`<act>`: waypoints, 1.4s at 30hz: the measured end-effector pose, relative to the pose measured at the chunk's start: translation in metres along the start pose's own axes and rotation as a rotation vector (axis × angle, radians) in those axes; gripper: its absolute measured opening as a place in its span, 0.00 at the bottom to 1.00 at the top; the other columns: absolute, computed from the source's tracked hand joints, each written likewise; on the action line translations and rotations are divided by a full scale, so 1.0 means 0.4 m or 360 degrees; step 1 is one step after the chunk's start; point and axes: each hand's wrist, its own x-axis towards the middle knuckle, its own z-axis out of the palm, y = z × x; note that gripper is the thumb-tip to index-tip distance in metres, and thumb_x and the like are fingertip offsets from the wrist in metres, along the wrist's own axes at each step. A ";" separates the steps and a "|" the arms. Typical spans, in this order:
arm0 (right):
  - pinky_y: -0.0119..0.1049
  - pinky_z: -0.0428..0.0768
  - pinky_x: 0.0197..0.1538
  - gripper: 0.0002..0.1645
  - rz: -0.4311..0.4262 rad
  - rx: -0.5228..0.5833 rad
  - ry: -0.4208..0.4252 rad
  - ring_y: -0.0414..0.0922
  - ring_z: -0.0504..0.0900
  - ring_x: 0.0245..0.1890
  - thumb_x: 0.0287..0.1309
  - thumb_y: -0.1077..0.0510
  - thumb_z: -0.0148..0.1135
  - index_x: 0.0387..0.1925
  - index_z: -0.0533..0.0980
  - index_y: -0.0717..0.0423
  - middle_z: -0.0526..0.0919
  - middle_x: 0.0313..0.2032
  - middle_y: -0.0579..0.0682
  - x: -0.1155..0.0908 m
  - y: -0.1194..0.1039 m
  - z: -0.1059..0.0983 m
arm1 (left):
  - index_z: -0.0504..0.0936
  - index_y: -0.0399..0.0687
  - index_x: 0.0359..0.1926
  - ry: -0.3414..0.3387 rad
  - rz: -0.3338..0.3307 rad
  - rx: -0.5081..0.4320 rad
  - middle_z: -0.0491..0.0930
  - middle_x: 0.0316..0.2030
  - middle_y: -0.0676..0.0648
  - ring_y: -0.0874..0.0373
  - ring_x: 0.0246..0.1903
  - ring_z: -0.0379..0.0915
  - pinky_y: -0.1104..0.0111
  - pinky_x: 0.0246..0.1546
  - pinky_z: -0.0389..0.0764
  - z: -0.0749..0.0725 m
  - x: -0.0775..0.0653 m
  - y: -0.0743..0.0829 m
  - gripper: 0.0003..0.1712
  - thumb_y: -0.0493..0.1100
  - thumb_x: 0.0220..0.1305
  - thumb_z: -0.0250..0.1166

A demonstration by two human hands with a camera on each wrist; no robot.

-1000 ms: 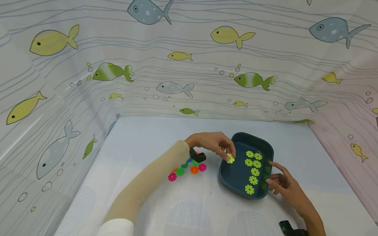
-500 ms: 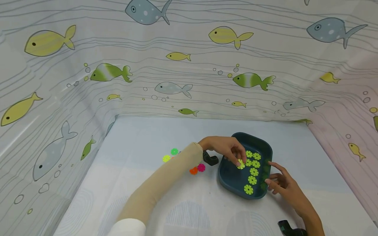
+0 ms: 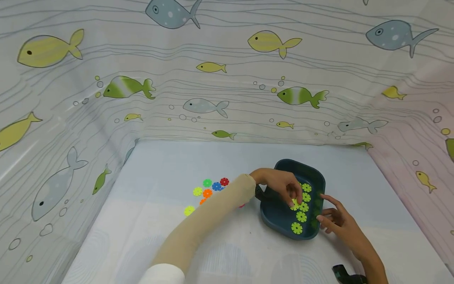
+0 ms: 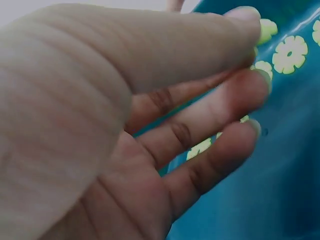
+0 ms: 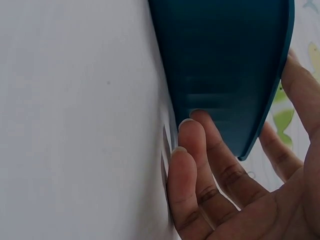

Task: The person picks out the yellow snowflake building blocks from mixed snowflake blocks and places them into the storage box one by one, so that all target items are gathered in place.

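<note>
A dark blue tray [image 3: 276, 219] with rounded corners lies on the table. Several yellow-green flower-shaped plastic discs [image 3: 296, 228] lie inside it, in a row towards its right side. My left hand [image 3: 281, 184] is over the tray, pinching one more yellow-green flower disc [image 3: 294, 204] between thumb and fingertips, close to the row. In the left wrist view that disc [image 4: 268, 31] shows partly behind the thumb tip. With relaxed fingers, my right hand [image 3: 340, 225] touches the tray's right side; the right wrist view shows fingertips [image 5: 192, 132] against its outer wall [image 5: 225, 65].
Left of the tray, flower discs in mixed colours lie on the table, among them a blue one [image 3: 216, 186], a red one [image 3: 224, 182] and a yellow one [image 3: 189, 210]. My left sleeve [image 3: 209, 221] covers others. A fish-patterned sheet [image 3: 170, 79] encloses the table.
The left hand has moved right and nearer, carrying the yellow-green disc from the tray's left part to the row. The right hand has stayed at the tray's side.
</note>
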 end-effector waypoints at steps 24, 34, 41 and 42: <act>0.42 0.83 0.34 0.44 -0.0009 0.0046 -0.0003 0.51 0.85 0.35 0.72 0.55 0.63 0.80 0.52 0.44 0.80 0.50 0.65 -0.003 -0.006 -0.002 | 0.88 0.45 0.47 -0.0051 -0.0212 0.0360 0.82 0.38 0.51 0.63 0.36 0.77 0.75 0.40 0.79 0.002 0.077 -0.019 0.12 0.35 0.62 0.74; 0.43 0.84 0.35 0.43 -0.0019 0.0033 -0.0020 0.51 0.85 0.36 0.73 0.53 0.63 0.80 0.52 0.43 0.80 0.50 0.64 0.000 0.000 -0.004 | 0.88 0.46 0.46 -0.0106 -0.0287 0.0389 0.84 0.33 0.49 0.61 0.31 0.77 0.73 0.37 0.78 0.012 0.088 -0.021 0.11 0.37 0.62 0.74; 0.42 0.84 0.35 0.43 -0.0025 0.0037 -0.0026 0.51 0.85 0.36 0.73 0.54 0.63 0.80 0.52 0.43 0.80 0.50 0.64 -0.002 -0.002 -0.004 | 0.89 0.48 0.45 -0.0086 -0.0291 0.0451 0.84 0.39 0.54 0.62 0.32 0.78 0.74 0.37 0.79 0.011 0.087 -0.021 0.10 0.38 0.62 0.74; 0.42 0.84 0.35 0.43 -0.0026 0.0039 -0.0024 0.51 0.85 0.36 0.73 0.54 0.62 0.80 0.52 0.43 0.80 0.50 0.64 -0.003 -0.003 -0.005 | 0.89 0.48 0.45 -0.0079 -0.0293 0.0458 0.84 0.40 0.55 0.62 0.32 0.79 0.74 0.37 0.79 0.011 0.087 -0.020 0.09 0.38 0.62 0.74</act>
